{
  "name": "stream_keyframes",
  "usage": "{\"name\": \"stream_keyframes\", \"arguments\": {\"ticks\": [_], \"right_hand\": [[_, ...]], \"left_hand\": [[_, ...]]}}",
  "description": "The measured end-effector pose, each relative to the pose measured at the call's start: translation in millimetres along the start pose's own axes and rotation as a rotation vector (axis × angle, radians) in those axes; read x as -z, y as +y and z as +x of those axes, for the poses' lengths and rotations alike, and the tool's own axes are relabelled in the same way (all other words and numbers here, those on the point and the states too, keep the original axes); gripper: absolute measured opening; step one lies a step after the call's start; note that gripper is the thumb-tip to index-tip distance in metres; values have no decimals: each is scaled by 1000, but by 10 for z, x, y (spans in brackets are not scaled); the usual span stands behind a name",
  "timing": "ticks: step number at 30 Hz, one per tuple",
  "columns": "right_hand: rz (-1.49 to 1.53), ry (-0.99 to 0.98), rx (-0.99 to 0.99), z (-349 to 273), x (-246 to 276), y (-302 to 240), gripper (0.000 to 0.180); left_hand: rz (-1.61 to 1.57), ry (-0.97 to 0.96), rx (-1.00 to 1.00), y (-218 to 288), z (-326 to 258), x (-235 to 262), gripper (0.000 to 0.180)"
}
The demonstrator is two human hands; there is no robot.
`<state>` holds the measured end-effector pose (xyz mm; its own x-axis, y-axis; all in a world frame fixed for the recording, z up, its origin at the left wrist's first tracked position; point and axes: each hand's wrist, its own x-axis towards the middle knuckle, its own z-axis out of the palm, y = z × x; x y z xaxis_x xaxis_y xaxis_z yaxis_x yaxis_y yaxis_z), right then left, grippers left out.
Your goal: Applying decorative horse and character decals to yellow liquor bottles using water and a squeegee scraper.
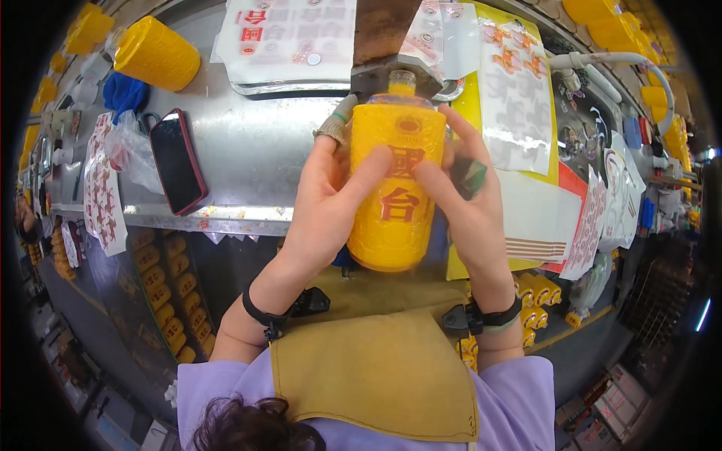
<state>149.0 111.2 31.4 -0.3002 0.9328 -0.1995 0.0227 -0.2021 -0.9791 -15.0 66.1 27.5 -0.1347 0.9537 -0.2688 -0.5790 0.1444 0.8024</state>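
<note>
A yellow bottle (376, 233) with raised texture and red characters is held upright between both hands, its glassy neck pointing away from me. My left hand (331, 177) wraps its left side, thumb pressed on the front beside the upper character; a finger wears a whitish cover. From the other side my right hand (470, 188) grips the bottle, thumb on the front near the same character, with something green around a finger. The bottle hangs over the table's near edge, above my brown apron (368, 376). The fingers behind it are hidden.
On the metal table (248, 150) lie a dark phone (178, 161) and a yellow container (158, 54). Decal sheets (293, 45) lie at the back, more decal sheets (517, 98) at right. A brown post (383, 30) stands ahead. Rows of yellow bottles (154, 278) sit below left.
</note>
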Motion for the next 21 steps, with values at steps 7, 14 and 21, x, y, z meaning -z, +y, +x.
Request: {"name": "stream_keyframes", "arguments": {"ticks": [7, 14, 21], "right_hand": [[69, 5, -5, 12, -16, 9, 69], [43, -4, -7, 21, 1, -24, 68], [-45, 16, -25, 101, -18, -140, 56]], "left_hand": [[6, -16, -15, 4, 0, -3, 67], [30, -10, -20, 13, 1, -4, 67], [21, -18, -42, 10, -12, 5, 71]]}}
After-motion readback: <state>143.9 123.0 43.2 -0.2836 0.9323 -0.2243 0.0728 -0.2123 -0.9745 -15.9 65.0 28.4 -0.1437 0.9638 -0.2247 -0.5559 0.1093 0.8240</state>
